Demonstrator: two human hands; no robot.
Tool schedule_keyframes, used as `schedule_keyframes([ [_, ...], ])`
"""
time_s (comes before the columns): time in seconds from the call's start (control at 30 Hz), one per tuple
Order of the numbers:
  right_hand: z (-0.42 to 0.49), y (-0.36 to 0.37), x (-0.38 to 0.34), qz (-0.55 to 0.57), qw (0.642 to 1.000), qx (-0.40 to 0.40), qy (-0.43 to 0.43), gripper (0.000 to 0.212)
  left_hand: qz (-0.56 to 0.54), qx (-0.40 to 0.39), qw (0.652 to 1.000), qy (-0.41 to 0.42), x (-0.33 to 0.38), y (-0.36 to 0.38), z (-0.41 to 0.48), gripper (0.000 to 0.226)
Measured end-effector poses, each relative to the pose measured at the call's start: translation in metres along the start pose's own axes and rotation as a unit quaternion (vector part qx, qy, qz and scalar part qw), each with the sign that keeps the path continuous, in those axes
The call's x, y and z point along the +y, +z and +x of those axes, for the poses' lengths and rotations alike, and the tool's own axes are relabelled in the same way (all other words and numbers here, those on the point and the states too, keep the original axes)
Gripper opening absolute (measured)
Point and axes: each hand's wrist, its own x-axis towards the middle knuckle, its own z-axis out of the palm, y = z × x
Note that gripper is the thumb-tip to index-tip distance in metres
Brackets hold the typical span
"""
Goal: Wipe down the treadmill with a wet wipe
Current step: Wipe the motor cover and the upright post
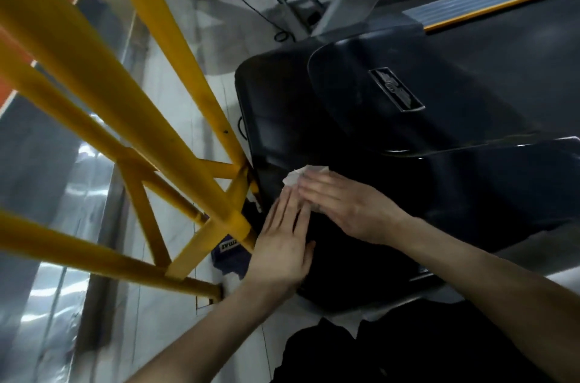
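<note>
Left hand (282,244), right hand (351,207) press wipe (298,176) flat on treadmill cover (345,106).

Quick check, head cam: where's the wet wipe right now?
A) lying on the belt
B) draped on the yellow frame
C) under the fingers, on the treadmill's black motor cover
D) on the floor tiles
C: the white wet wipe sits on the black motor cover, pressed flat under the straight fingers of the right hand, with the left hand flat beside it.
</note>
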Motion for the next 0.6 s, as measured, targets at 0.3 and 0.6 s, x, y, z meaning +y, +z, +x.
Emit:
schedule_keyframes([
  [0.3, 0.026, -0.011, 0.061, -0.053, 0.991, -0.079, 0.096, 0.063, 0.07, 0.046, 0.996, 0.038, 0.0, -0.008, -0.022, 0.038],
  [0.6, 0.032, -0.039, 0.091, 0.007, 0.995, -0.091, 0.049, 0.054, 0.083, 0.016, 0.995, 0.046, 0.02, -0.009, 0.012, 0.029],
])
